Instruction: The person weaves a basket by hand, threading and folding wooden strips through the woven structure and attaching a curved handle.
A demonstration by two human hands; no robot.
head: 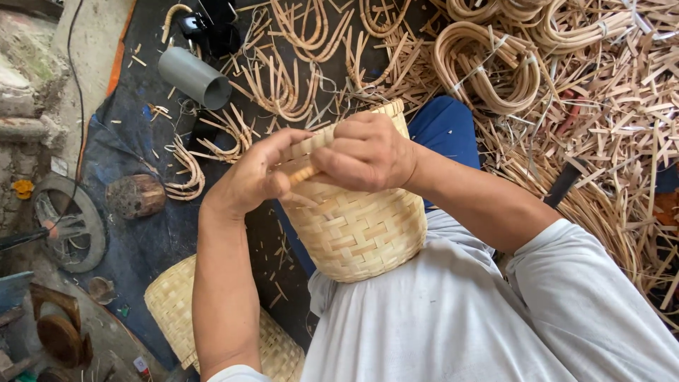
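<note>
The basket (357, 226) rests on the person's lap at picture centre, mouth tipped away toward 12 o'clock, its base toward the body; what is inside cannot be seen. Both hands meet at its rim (387, 107). The left hand (251, 177), at 9 o'clock of the basket, is half curled, its fingers pressed to the rim's near edge; the right hand (364, 152), at 12 o'clock, is closed in a loose fist over the rim, pinching a short cane strip (303, 175) whose long axis runs roughly 8 to 2 o'clock; the strip lies between the two hands, touching both; neither is clearly nearer. A second woven piece (173, 311) lies at 7 o'clock by the left elbow. Bent cane hoops (488, 67) and offcuts (622, 127) heap from 12 to 3 o'clock; a grey pipe (194, 76) lies at 11 o'clock.
</note>
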